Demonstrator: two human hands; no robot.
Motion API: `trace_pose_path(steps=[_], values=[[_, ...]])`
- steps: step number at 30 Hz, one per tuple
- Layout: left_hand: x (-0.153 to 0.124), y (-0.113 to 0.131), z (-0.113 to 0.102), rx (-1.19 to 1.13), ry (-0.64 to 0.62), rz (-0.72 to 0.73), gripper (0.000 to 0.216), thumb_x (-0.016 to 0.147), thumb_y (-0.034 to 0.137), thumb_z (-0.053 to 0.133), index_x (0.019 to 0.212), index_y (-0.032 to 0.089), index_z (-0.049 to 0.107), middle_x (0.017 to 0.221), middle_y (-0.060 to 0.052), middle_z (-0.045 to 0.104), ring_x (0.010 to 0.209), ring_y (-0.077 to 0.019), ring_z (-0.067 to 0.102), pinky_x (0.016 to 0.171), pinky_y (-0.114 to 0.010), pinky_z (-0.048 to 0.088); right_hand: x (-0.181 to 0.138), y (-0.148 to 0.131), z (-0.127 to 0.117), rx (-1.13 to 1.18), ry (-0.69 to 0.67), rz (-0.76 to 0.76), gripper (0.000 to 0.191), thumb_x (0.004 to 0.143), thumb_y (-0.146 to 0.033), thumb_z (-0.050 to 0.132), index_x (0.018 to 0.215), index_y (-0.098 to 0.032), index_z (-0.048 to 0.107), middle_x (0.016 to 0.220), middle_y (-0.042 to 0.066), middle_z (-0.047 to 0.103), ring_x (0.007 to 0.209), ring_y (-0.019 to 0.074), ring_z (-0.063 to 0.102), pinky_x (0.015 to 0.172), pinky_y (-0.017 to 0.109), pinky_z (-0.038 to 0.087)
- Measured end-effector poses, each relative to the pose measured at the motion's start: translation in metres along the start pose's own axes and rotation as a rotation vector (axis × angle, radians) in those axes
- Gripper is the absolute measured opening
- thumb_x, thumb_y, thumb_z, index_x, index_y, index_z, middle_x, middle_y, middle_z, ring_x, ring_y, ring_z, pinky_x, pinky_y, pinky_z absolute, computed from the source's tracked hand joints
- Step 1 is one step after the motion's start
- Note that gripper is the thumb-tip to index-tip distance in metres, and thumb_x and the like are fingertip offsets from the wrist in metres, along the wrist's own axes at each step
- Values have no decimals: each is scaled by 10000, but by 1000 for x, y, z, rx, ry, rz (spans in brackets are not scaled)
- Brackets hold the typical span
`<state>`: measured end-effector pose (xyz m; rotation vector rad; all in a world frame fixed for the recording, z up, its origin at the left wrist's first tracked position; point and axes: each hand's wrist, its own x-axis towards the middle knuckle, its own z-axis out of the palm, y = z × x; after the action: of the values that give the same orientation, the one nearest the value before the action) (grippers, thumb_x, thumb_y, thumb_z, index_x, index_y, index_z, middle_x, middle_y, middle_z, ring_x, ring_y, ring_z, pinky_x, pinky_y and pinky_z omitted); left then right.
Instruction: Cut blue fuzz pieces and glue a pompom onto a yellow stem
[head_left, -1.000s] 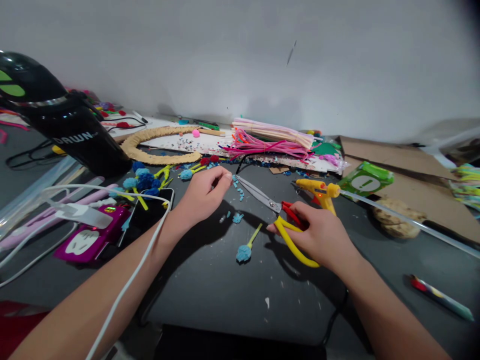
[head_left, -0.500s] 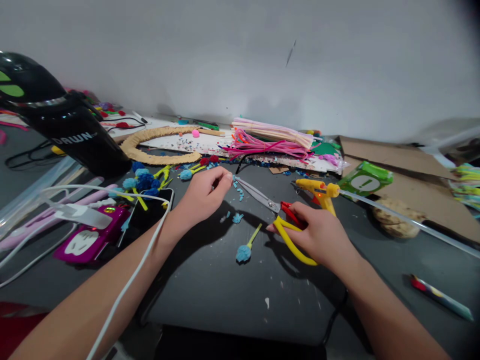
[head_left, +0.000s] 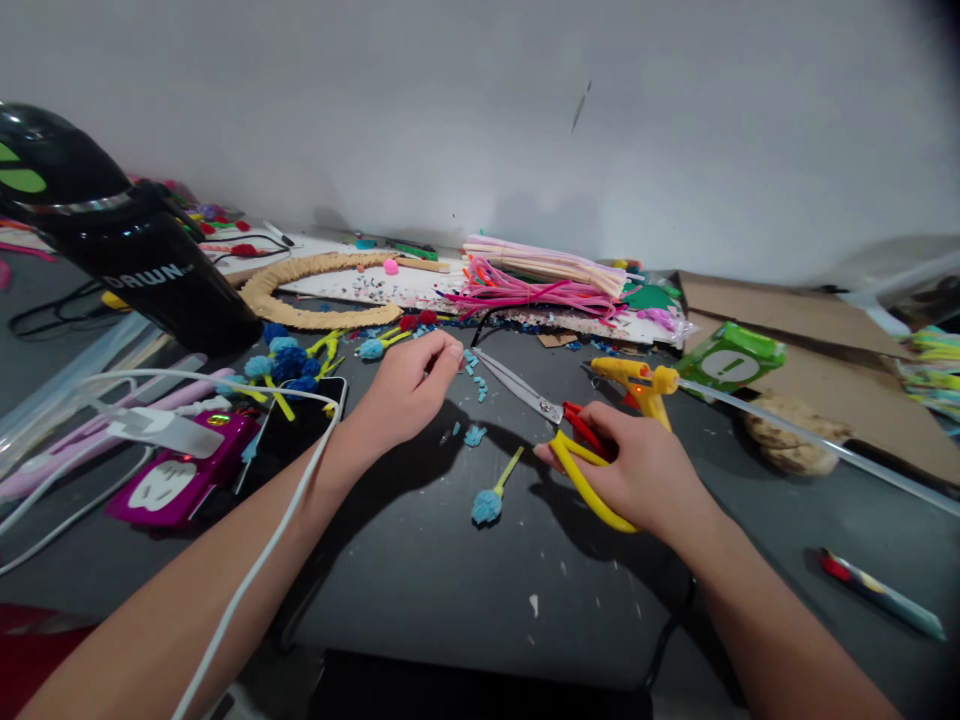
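Note:
My left hand [head_left: 414, 388] is closed in a pinch, its fingertips just left of the scissors' points. Whatever it pinches is too small or hidden to make out. Small light-blue fuzzy bits [head_left: 480, 385] lie by those fingertips. My right hand [head_left: 634, 462] grips a pair of scissors [head_left: 532, 396] with red and yellow handles, blades pointing up and left and nearly together. Below the blades, a light-blue fuzzy flower [head_left: 487, 506] with a yellow-green stem lies on the table. A blue tuft [head_left: 475, 436] sits above it.
At right are a yellow glue gun [head_left: 636, 378] with a long clear stick, a green box [head_left: 731, 358] and a marker-like tube [head_left: 881, 593]. Pink pipe cleaners [head_left: 536, 290] lie behind. At left stand a black bottle [head_left: 165, 260], a purple power bank [head_left: 187, 475] and a white cable crossing my left forearm.
The scissor blades look slightly closer together. Both hands have stayed almost in place, and the flower and blue bits lie about where they were.

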<state>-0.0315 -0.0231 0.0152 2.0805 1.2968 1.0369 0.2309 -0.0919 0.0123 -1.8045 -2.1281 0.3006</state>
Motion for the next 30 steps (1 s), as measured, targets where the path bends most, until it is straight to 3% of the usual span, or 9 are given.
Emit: trace_pose_path(steps=[15,30], values=[[0,1,0,3,-2,5,282,984,326,428,774,165,526,662,31,466,613,-107,422,613,-252,341,2,0,0,5,-21,-5,531,736,-726,620,669,-224,462,535,-43,466,519,115,338,500,245,229],[0,-2,0,20,-6,18,294,992,343,414,785,168,529,672,25,482,618,-111,427,616,-256,342,0,-2,-1,11,8,43,454,711,-651,680,703,-235,498,559,-32,548,528,132,427,503,242,255]])
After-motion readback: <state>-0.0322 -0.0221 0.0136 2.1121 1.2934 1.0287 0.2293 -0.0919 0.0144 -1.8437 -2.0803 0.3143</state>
